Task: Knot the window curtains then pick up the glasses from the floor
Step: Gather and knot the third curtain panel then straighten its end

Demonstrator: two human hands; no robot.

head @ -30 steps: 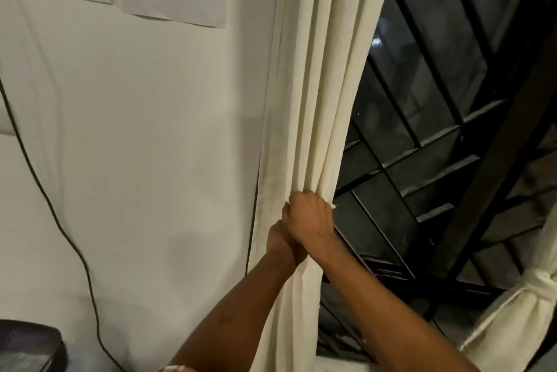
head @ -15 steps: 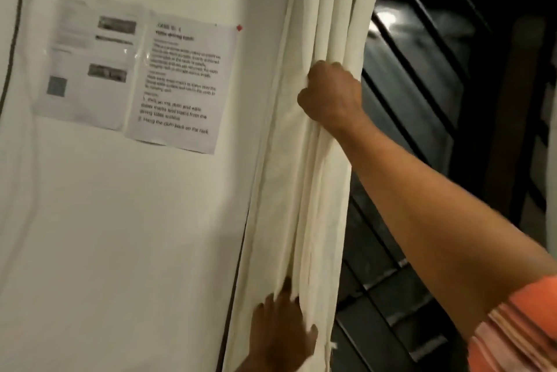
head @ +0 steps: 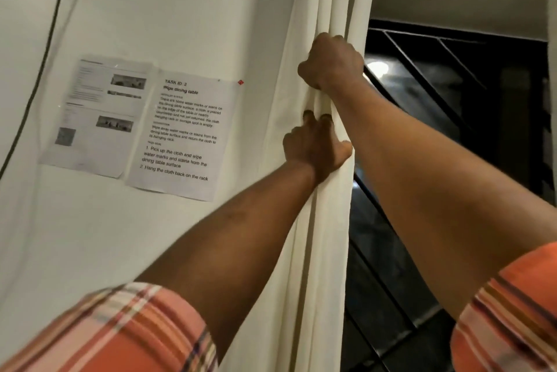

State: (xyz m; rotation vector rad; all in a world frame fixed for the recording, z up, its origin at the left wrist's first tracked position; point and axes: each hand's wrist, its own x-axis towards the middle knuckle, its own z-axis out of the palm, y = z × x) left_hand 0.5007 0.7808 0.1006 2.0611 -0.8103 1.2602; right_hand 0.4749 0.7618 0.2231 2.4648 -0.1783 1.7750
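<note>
Head view: white wall (head: 150,10) filling space left of curtain (head: 325,236), dark barred window (head: 452,106) showing right of curtain. Cream curtain hanging in gathered folds. Right hand (head: 331,62) clenching around curtain folds, high up. Left hand (head: 316,147) grasping curtain just below it, fingertips (head: 309,115) digging into folds, thumb lying toward window-side edge. Printed sheets (head: 180,136) sticking on wall left of curtain; black cable (head: 45,55) running down further left. Plaid orange sleeves (head: 120,332) showing either side of curtain's lower part.

Soft, even indoor light falls on the white wall (head: 150,10); faint shadows lie in the curtain (head: 325,251) folds. The window (head: 452,130) at right is dark, with one glare spot (head: 378,67). Near sleeves (head: 120,335) are blurred; the paper sheet (head: 187,136) fine print is soft
</note>
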